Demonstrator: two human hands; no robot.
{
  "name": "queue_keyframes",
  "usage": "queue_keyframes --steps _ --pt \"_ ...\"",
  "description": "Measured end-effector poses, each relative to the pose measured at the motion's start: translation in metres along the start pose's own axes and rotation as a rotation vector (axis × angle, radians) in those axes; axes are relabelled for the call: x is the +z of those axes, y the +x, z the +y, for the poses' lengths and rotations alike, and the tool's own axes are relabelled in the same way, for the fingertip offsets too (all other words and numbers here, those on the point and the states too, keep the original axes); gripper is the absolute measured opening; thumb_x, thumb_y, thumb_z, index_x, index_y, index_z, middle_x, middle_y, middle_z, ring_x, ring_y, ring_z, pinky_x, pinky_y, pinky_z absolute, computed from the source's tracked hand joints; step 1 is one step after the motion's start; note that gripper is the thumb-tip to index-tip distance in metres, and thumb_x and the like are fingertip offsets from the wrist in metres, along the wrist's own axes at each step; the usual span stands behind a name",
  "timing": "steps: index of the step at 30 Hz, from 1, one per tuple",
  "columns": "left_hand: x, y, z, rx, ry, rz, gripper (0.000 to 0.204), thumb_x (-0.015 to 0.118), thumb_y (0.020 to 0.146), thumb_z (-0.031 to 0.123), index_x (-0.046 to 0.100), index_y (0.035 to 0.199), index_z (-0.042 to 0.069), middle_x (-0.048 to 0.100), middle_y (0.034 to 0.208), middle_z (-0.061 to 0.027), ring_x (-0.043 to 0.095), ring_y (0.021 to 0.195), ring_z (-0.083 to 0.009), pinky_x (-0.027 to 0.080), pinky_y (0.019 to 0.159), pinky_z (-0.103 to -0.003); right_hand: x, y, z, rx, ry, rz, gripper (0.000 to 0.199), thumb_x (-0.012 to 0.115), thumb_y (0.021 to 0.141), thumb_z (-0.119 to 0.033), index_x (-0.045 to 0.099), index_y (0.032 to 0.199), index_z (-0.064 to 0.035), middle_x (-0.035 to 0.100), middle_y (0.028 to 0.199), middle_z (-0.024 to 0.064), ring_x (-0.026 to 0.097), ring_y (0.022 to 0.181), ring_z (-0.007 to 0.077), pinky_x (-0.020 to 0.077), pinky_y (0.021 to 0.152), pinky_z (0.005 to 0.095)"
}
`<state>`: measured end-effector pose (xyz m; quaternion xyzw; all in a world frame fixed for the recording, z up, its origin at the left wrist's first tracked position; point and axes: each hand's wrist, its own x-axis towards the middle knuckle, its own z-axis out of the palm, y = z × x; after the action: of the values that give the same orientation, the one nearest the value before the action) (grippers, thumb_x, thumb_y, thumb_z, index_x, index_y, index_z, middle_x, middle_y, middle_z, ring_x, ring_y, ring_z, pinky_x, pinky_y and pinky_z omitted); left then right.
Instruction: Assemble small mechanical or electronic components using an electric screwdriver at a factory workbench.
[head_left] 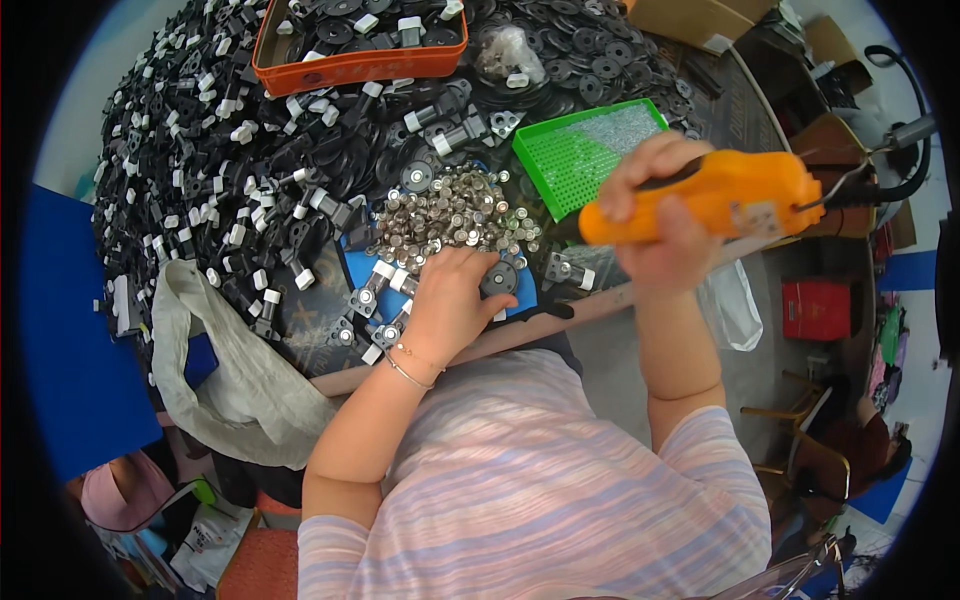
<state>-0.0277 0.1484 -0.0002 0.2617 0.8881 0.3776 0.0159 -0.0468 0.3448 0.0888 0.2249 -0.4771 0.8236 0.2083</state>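
Head view, standing beside the bench. Right hand [677, 240] is closed around an orange electric screwdriver [750, 190] (somewhat blurred), raised just off the bench edge, nose pointing left. The cable at its tail leads off to the right, presumably to keep it off the work.

Left hand [460, 295] is bent at the near edge of a heap of small metal fittings [445, 215], thumb by a black slotted disc [501, 279]; fingertips are partly hidden, so I cannot tell whether it grips. A blue mat [362, 272] lies under the heap, probably to keep loose fittings together. Green perforated tray [553, 165] sits beyond the screwdriver's nose, likely for easy reach; silvery bits collect at its far right corner (too small to identify).

Count: one screwdriver, one tray, one mat, one orange-red tin [360, 69] of parts, two thin bracelets on the left wrist. Fittings and piled black brackets [200, 170] with white caps: beyond counting.
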Motion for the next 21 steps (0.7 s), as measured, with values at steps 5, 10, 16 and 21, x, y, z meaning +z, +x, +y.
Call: queue_keyframes --steps 5,10,16,21 --pt "0.000 0.002 0.001 -0.003 -0.021 -0.014 0.045 0.081 0.060 0.023 0.065 0.096 0.001 0.062 0.087 -0.0110 0.056 0.087 -0.0301 0.043 0.079 -0.039 0.010 -0.020 0.018 0.105 -0.224 -0.158 0.024 0.061 0.079 -0.007 0.048 0.098 0.0003 0.049 0.090 0.0134 0.055 0.065 0.0178 0.0484 0.061 0.0294" --pt "-0.002 0.003 0.001 -0.010 -0.027 -0.018 0.044 0.081 0.059 0.022 0.065 0.094 0.001 0.063 0.085 -0.0105 0.056 0.085 -0.0298 0.044 0.078 -0.039 0.016 -0.023 0.024 0.134 -0.177 -0.156 0.023 0.059 0.077 0.000 0.049 0.098 0.0014 0.050 0.090 0.0138 0.056 0.065 0.0183 0.0484 0.061 0.0290" --pt "-0.001 0.002 0.000 -0.006 -0.036 -0.004 0.044 0.081 0.058 0.021 0.065 0.093 0.001 0.063 0.086 -0.0107 0.057 0.085 -0.0297 0.044 0.078 -0.039 0.016 -0.026 0.024 0.172 -0.177 -0.131 0.023 0.057 0.075 0.001 0.049 0.097 0.0020 0.050 0.090 0.0136 0.056 0.065 0.0186 0.0484 0.061 0.0286" --pt "-0.001 0.001 0.000 -0.005 -0.032 -0.009 0.044 0.081 0.058 0.021 0.065 0.093 0.001 0.063 0.086 -0.0106 0.057 0.086 -0.0297 0.044 0.078 -0.038 0.017 -0.027 0.025 0.152 -0.187 -0.113 0.022 0.056 0.075 0.002 0.049 0.096 0.0022 0.050 0.089 0.0133 0.056 0.065 0.0186 0.0481 0.061 0.0283"
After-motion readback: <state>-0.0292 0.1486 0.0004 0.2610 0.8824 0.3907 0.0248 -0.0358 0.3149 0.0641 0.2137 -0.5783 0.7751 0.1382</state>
